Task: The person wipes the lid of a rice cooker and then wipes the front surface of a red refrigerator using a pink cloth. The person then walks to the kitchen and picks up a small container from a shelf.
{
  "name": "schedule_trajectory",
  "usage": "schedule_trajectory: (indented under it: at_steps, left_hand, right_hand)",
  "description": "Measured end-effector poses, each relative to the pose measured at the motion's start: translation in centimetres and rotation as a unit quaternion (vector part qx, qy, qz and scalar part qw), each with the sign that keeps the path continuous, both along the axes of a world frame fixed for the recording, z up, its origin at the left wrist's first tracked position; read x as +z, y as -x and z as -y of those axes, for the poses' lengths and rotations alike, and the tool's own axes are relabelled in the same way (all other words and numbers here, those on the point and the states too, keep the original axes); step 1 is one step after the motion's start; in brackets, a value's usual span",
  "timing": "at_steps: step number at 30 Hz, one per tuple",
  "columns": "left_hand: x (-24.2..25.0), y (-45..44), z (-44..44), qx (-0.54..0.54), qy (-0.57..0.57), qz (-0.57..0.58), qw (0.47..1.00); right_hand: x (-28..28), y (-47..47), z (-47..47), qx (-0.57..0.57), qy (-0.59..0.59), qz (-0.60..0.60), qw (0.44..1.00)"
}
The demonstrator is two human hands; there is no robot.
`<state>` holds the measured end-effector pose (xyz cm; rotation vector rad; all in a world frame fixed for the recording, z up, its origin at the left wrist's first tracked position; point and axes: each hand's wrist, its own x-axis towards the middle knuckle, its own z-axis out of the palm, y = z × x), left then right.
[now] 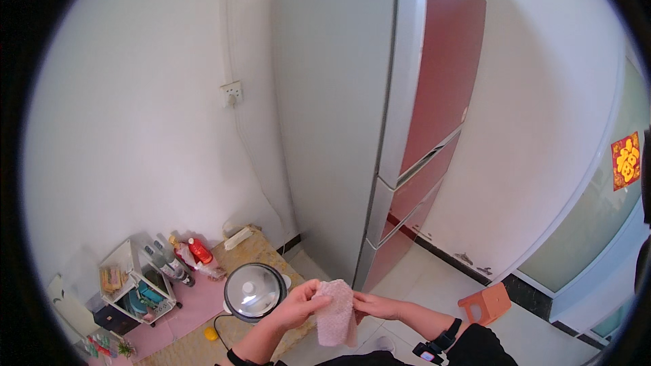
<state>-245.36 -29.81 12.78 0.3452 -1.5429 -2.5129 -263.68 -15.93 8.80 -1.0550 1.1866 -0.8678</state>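
A folded pink terry cloth hangs between my two hands, in front of my body. My left hand pinches its upper left side, thumb on the front face. At the upper right edge, my right hand holds the cloth with its fingers partly behind it. Just left of my left hand, an electric cooking pot with a glass lid stands on the table; its dark cord runs towards the table's near side. The far fingers of both hands are partly hidden by the cloth.
The table also bears a white storage rack, bottles, a red bottle and a yellow round object. A tall red-fronted refrigerator stands ahead. An orange plastic stool is on the floor at right.
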Motion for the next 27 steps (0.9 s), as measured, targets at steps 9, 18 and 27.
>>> schedule_trajectory:
  at_steps: [9,18,27]
  left_hand:
    - [5.2,15.5,-5.3,-0.086,0.096,-0.036,0.991]
    - [6.6,26.0,-6.3,0.11,0.397,-0.049,0.91]
    - [7.7,27.8,-2.2,0.429,0.713,-0.177,0.525]
  right_hand:
    - [1.8,12.3,-8.6,-0.102,-0.026,0.081,0.991]
    - [4.7,25.8,-9.0,-0.219,0.095,-0.079,0.968]
    - [6.7,29.9,-1.7,-0.42,0.428,-0.287,0.747]
